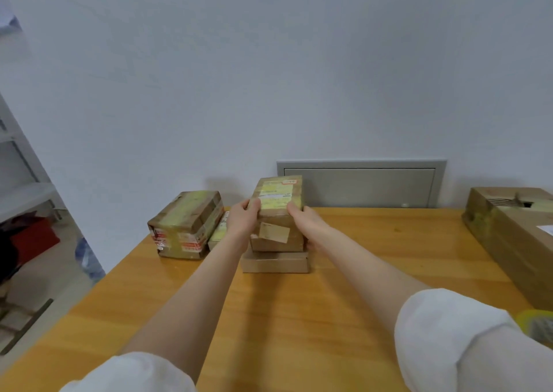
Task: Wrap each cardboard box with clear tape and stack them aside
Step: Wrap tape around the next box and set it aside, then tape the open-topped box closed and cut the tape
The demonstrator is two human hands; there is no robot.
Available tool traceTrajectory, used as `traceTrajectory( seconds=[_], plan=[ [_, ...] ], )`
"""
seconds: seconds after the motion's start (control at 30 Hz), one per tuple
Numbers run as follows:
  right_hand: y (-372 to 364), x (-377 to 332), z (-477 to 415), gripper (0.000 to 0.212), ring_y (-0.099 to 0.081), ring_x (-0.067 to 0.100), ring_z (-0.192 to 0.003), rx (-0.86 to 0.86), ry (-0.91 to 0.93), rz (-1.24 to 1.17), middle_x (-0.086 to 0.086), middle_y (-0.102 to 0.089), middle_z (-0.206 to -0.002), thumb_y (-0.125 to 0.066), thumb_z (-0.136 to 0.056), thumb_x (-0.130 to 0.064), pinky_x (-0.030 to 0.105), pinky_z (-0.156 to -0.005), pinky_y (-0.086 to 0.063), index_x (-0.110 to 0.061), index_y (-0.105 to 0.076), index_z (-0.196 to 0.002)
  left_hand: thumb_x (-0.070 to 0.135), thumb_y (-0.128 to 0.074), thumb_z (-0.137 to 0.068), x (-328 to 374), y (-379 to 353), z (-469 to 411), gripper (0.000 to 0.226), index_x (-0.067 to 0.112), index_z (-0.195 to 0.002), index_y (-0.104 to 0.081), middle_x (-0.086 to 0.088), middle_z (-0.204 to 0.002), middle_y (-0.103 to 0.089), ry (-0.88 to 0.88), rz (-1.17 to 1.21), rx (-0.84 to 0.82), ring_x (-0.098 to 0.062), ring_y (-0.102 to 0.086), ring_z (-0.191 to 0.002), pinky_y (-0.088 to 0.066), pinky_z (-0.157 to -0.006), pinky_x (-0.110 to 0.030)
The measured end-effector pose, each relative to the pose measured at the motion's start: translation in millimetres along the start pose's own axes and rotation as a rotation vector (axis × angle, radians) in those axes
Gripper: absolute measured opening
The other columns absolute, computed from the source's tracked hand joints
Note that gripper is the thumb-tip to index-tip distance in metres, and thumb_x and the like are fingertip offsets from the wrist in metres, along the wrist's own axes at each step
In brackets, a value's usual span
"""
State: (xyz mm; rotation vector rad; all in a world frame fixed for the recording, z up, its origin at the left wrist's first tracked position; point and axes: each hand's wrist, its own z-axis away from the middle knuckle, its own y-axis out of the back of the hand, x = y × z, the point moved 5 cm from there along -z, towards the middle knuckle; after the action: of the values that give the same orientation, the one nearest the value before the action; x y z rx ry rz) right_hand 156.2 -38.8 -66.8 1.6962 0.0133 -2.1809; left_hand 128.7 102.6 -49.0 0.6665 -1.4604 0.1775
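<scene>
A taped cardboard box [279,194] with a yellowish label sits on top of a stack at the far middle of the wooden table [299,316]. My left hand [244,218] grips its left near corner and my right hand [302,215] grips its right near corner. Under it is a brown box with a pale sticker [276,236], and a flat plain box [275,261] lies at the bottom. A roll of clear tape [538,324] shows at the right edge, partly cut off.
A taped box with red-printed tape [185,224] stands left of the stack, with a smaller one [218,231] half hidden behind my left wrist. A long large carton [514,236] lies at the right. A grey wall panel [359,185] is behind the table. Shelving stands at the left.
</scene>
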Motion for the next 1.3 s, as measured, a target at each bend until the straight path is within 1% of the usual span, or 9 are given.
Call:
traceTrajectory(
  seconds=[0.07, 0.13, 0.2, 0.3, 0.5, 0.7, 0.97, 1.17, 1.3],
  plan=[
    [5.0, -1.8, 4.5, 0.067, -0.042, 0.028, -0.132, 0.008, 0.023, 0.026, 0.007, -0.041, -0.148, -0.033, -0.099, -0.054, 0.038, -0.100, -0.037, -0.013, -0.025, -0.151, 0.029, -0.041, -0.101, 9.1, -0.6, 7.1, 0.040, 0.008, -0.134, -0.050, -0.002, -0.107, -0.060, -0.029, -0.121, 0.015, -0.016, -0.056, -0.092, -0.044, -0.071, -0.025],
    [15.8, -5.9, 13.1, 0.066, -0.036, 0.028, -0.137, 0.059, 0.077, 0.104, 0.008, -0.035, -0.152, -0.034, -0.100, -0.051, 0.038, -0.104, -0.034, -0.010, -0.024, -0.151, 0.026, -0.043, -0.100, 22.5, 0.2, 15.3, 0.043, 0.010, -0.140, -0.043, -0.008, -0.135, -0.050, -0.137, -0.308, 0.130, -0.023, -0.050, -0.120, -0.042, -0.089, -0.030],
    [30.9, -8.1, 26.2, 0.063, -0.033, 0.029, -0.139, 0.120, 0.139, 0.192, 0.009, -0.031, -0.154, -0.037, -0.101, -0.045, 0.038, -0.108, -0.031, -0.010, -0.023, -0.151, 0.019, -0.045, -0.098, 40.0, -6.7, 30.8, 0.037, 0.015, -0.135, -0.047, -0.005, -0.137, -0.047, -0.330, -0.351, 0.234, -0.021, -0.047, -0.124, -0.039, -0.096, -0.030],
    [62.0, -0.7, 48.1, 0.060, -0.036, 0.028, -0.137, 0.205, 0.183, 0.314, 0.010, -0.035, -0.152, -0.047, -0.098, -0.037, 0.035, -0.107, -0.033, -0.012, -0.027, -0.149, 0.013, -0.048, -0.094, 61.0, -42.4, 60.4, 0.031, 0.019, -0.123, -0.057, -0.003, -0.128, -0.052, -0.492, -0.328, 0.166, -0.019, -0.049, -0.119, -0.038, -0.098, -0.030],
    [140.1, 35.5, 105.8, 0.048, -0.045, 0.029, -0.130, 0.348, 0.153, 0.476, 0.011, -0.046, -0.143, -0.052, -0.093, -0.020, 0.036, -0.102, -0.041, -0.015, -0.043, -0.140, 0.007, -0.053, -0.087, 62.5, -143.1, 130.1, 0.035, 0.014, -0.120, -0.062, -0.013, -0.129, -0.051, -0.426, -0.465, -0.235, -0.027, -0.051, -0.119, -0.037, -0.099, -0.030],
    [205.8, 84.9, 166.4, 0.039, -0.051, 0.028, -0.119, 0.453, 0.081, 0.595, 0.009, -0.047, -0.136, -0.047, -0.094, -0.018, 0.041, -0.094, -0.048, -0.022, -0.050, -0.132, 0.007, -0.053, -0.086, 61.3, -206.2, 199.1, 0.038, 0.016, -0.122, -0.062, -0.011, -0.131, -0.055, -0.438, -0.528, -0.425, -0.026, -0.051, -0.121, -0.037, -0.101, -0.029],
    [271.5, 122.2, 213.3, 0.028, -0.054, 0.026, -0.112, 0.591, 0.006, 0.670, 0.006, -0.050, -0.128, -0.055, -0.094, -0.029, 0.037, -0.083, -0.050, -0.025, -0.057, -0.121, 0.020, -0.057, -0.090, 64.1, -251.2, 244.1, 0.040, 0.014, -0.130, -0.055, -0.010, -0.134, -0.052, -0.499, -0.739, -0.467, -0.026, -0.048, -0.124, -0.043, -0.101, -0.037],
    [277.4, 149.6, 217.8, 0.042, -0.034, 0.032, -0.131, 0.510, -0.144, 0.942, 0.012, -0.035, -0.141, -0.059, -0.091, -0.032, 0.040, -0.094, -0.045, -0.024, -0.049, -0.131, 0.028, -0.051, -0.094, 40.3, -238.0, 247.8, 0.039, 0.013, -0.130, -0.051, -0.012, -0.137, -0.044, -0.430, -1.054, -0.453, -0.029, -0.053, -0.115, -0.048, -0.089, -0.036],
    [263.9, 141.5, 217.0, 0.033, -0.043, 0.028, -0.121, 0.527, -0.021, 1.123, 0.008, -0.047, -0.131, -0.054, -0.094, -0.037, 0.038, -0.089, -0.042, -0.022, -0.056, -0.123, 0.031, -0.046, -0.097, 22.6, -225.9, 252.2, 0.040, 0.009, -0.131, -0.045, -0.012, -0.136, -0.044, -0.403, -1.257, -0.447, -0.029, -0.054, -0.115, -0.046, -0.084, -0.035]
  ],
)
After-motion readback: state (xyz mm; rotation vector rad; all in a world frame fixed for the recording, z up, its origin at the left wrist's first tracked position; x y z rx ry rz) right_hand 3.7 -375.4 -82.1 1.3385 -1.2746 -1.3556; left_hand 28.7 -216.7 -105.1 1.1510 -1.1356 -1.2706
